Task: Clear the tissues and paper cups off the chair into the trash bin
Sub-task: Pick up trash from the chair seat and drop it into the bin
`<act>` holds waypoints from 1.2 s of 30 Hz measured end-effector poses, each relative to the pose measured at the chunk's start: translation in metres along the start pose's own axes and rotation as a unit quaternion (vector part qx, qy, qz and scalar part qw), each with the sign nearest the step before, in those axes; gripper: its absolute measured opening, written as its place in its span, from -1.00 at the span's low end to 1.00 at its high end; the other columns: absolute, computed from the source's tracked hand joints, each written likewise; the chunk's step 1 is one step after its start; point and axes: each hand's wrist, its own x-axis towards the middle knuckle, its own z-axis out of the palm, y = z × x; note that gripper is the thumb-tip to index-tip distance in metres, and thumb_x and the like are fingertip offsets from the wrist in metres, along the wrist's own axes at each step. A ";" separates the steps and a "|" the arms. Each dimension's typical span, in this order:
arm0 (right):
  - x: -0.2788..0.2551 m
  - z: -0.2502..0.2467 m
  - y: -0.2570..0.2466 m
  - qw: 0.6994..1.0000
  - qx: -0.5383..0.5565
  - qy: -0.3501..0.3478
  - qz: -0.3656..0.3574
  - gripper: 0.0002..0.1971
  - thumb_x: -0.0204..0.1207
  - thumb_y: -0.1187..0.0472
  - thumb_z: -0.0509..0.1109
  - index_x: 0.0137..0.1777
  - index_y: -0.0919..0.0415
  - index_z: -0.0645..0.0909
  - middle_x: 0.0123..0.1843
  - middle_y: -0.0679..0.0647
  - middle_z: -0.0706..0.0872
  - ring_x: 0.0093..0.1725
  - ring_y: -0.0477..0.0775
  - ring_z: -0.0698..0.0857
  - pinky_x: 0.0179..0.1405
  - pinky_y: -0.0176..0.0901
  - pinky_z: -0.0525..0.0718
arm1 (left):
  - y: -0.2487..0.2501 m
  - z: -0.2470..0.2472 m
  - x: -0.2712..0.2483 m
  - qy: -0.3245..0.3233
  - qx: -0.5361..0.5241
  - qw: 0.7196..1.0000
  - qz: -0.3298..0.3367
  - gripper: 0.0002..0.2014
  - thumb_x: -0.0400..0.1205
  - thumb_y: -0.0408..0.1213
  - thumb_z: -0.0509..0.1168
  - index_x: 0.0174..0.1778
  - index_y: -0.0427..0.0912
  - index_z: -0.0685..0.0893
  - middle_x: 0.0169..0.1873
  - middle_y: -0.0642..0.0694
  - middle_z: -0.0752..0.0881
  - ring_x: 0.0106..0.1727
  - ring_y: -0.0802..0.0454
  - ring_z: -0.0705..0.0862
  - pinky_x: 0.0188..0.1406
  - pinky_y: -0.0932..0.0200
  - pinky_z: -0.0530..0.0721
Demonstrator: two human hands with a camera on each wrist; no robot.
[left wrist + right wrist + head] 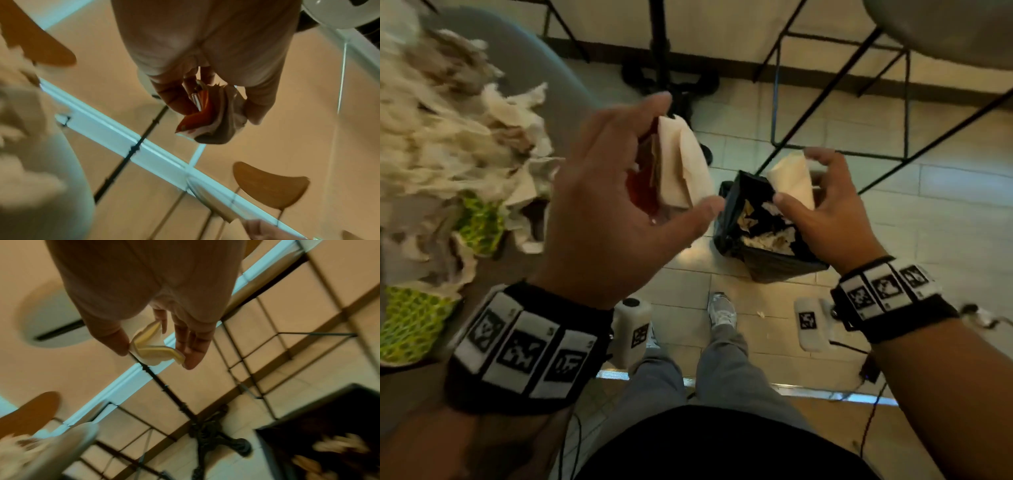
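Observation:
In the head view my left hand [685,154] grips a crushed red paper cup [642,185] together with a folded white tissue [681,164], in the air between the chair and the bin. The left wrist view shows the same red cup [195,120] pinched in my left hand [216,112]. My right hand [796,178] pinches a flattened white paper cup [792,185] directly over the black-lined trash bin [784,265], which holds crumpled paper. That white cup [152,348] also shows in the right wrist view. On the grey chair [558,78] lie a tissue pile [448,137] and two green-patterned cups [481,226] [410,325].
A black table pedestal [671,78] stands on the tiled floor behind the bin. Thin black metal legs [842,102] of another grey chair [945,31] cross the floor at the right. My shoe [722,308] is just in front of the bin.

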 end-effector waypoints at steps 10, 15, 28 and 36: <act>0.013 -0.030 0.226 0.942 0.098 0.043 0.317 -0.51 0.16 -0.23 0.57 0.06 -0.17 0.53 0.18 0.26 0.72 0.04 0.26 0.79 -0.14 0.18 0.86 | -0.047 0.262 0.013 -0.315 -0.123 0.919 -0.205 -0.29 0.50 0.03 0.58 0.56 0.06 0.48 0.24 0.17 0.62 0.22 0.16 0.69 0.16 0.31 0.68; 0.053 -0.006 0.288 0.927 0.117 0.011 0.355 -0.42 0.26 -0.17 0.55 0.23 0.06 0.55 0.17 0.21 0.70 0.03 0.24 0.78 -0.15 0.22 0.88 | -0.101 0.352 0.022 -0.357 -0.087 0.888 -0.275 -0.34 0.50 0.13 0.55 0.49 0.07 0.52 0.16 0.13 0.66 0.16 0.05 0.74 0.18 0.00 0.79; 0.141 0.060 0.385 0.905 0.124 0.045 0.405 -0.29 0.42 -0.29 0.49 0.41 0.17 0.51 0.23 0.20 0.73 0.09 0.26 0.79 0.07 0.32 0.82 | -0.188 0.479 0.034 -0.315 -0.093 0.874 -0.358 -0.04 0.47 0.31 0.48 0.70 -0.01 0.25 0.57 -0.09 0.54 0.45 -0.06 0.64 0.41 0.01 0.66; 0.118 0.061 0.366 0.884 0.092 -0.081 0.452 -0.17 0.56 -0.16 0.41 0.75 -0.06 0.11 0.56 0.22 0.52 0.48 0.40 0.56 0.39 0.31 0.62 | -0.188 0.435 0.004 -0.398 -0.061 0.835 -0.376 0.12 0.48 0.27 0.49 0.81 -0.03 -0.01 0.75 -0.08 0.30 0.71 -0.02 0.35 0.66 0.10 0.32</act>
